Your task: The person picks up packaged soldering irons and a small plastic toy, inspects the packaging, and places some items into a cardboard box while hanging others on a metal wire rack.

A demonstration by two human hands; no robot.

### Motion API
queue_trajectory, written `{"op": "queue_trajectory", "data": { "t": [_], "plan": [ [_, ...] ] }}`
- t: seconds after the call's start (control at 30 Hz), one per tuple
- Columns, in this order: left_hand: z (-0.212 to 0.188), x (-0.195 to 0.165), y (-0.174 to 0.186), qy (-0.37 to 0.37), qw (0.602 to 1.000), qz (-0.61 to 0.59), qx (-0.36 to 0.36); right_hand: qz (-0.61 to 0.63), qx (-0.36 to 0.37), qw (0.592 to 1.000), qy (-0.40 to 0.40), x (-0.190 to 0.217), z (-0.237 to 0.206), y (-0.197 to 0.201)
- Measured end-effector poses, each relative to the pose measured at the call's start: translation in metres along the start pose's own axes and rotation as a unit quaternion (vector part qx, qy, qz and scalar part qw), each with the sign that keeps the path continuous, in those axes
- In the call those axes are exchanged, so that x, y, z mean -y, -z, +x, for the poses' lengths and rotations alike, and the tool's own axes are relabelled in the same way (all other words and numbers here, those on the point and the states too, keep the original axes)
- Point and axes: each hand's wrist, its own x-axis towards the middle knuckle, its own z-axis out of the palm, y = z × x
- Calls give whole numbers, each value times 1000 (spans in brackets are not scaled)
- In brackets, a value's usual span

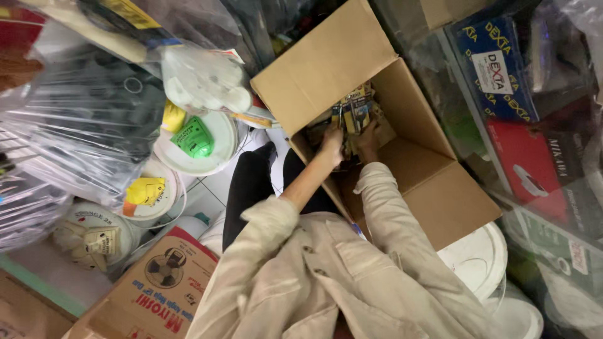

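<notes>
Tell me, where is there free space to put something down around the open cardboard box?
Inside the cardboard box, the bare bottom on the side away from the packets is free. A strip of tiled floor beside the white buckets is bare. Elsewhere, plastic bags and cartons crowd everything.

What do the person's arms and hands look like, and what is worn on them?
Both hands, the left hand and the right hand, are bare, without gloves. The arms wear a light beige jacket with buttons; the left sleeve is pushed up past the forearm, the right sleeve reaches the wrist.
</notes>
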Motion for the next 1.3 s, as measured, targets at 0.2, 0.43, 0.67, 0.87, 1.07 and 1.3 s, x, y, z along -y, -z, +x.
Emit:
{"op": "queue_trajectory", "data": {
  "t": [0.2,0.43,0.67,0.87,1.07,1.3],
  "plan": [
    [31,30,-9,13,929,354,-107,107,-46,980,159,-13,14,1],
    [13,38,-2,57,884,449,-116,6,-45,994,101,-15,15,5],
    [23,8,-19,42,856,510,-79,74,108,991,-8,10,-11,10],
    [15,-10,-9,-11,828,560,30,62,-7,998,10,36,-40,23],
    [-14,-34,-2,-162,784,599,19,324,162,932,36,43,-52,66],
    [-114,-110,23,-324,863,383,61,413,140,899,35,23,-100,140]
  ]
}}
